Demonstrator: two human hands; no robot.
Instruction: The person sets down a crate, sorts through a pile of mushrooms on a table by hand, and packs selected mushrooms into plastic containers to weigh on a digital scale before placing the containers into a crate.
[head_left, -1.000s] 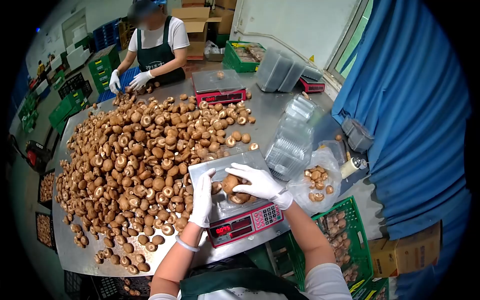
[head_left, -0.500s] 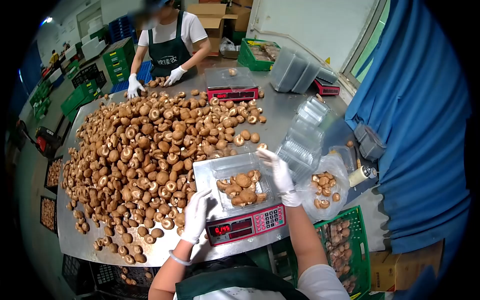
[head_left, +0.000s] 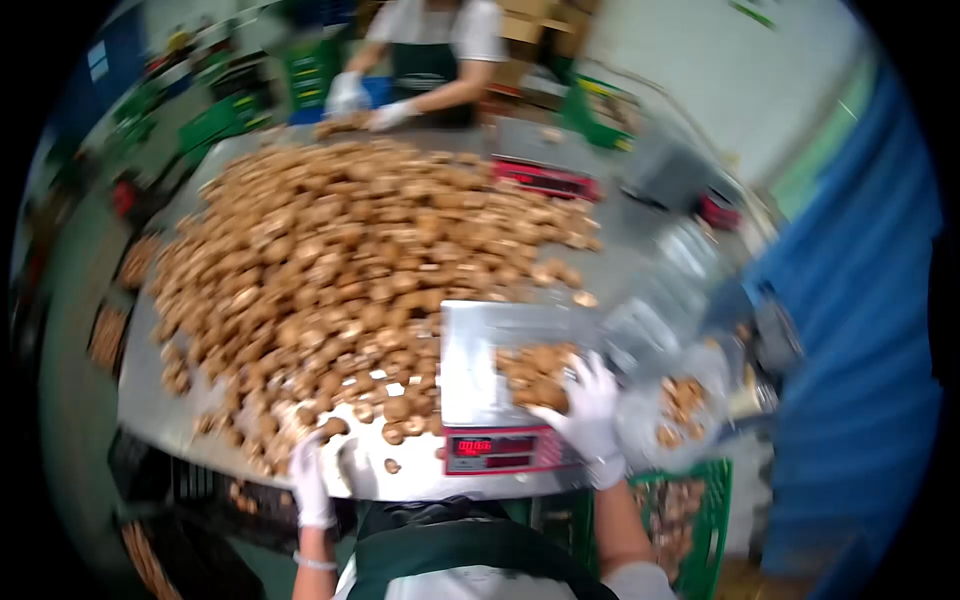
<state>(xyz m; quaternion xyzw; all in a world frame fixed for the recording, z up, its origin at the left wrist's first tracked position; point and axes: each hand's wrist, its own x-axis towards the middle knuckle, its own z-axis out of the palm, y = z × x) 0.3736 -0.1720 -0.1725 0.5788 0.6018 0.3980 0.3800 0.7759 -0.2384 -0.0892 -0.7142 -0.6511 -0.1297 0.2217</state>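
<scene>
Brown mushrooms (head_left: 540,374) lie in a clear plastic tray on the plate of a red digital scale (head_left: 462,380). My right hand (head_left: 588,415), in a white glove, is at the tray's right front side, fingers and thumb spread around its mushrooms. Whether it presses on the tray itself is unclear. My left hand (head_left: 310,485), also gloved, is low at the table's front edge. Its blurred fingertips are beside a loose mushroom (head_left: 333,428), and contact cannot be made out. The red display is lit but smeared.
A large mushroom heap (head_left: 310,260) covers the table's left and middle. Across it, a co-worker's gloved hands (head_left: 390,115) are at the heap. Another scale (head_left: 545,180), clear trays (head_left: 645,335), and a bag of mushrooms (head_left: 680,410) stand right. A green crate (head_left: 715,520) sits below.
My view has swung left and blurred. My left hand has moved from the scale's left side down to loose mushrooms at the front edge. My right hand has come down onto the tray's right side.
</scene>
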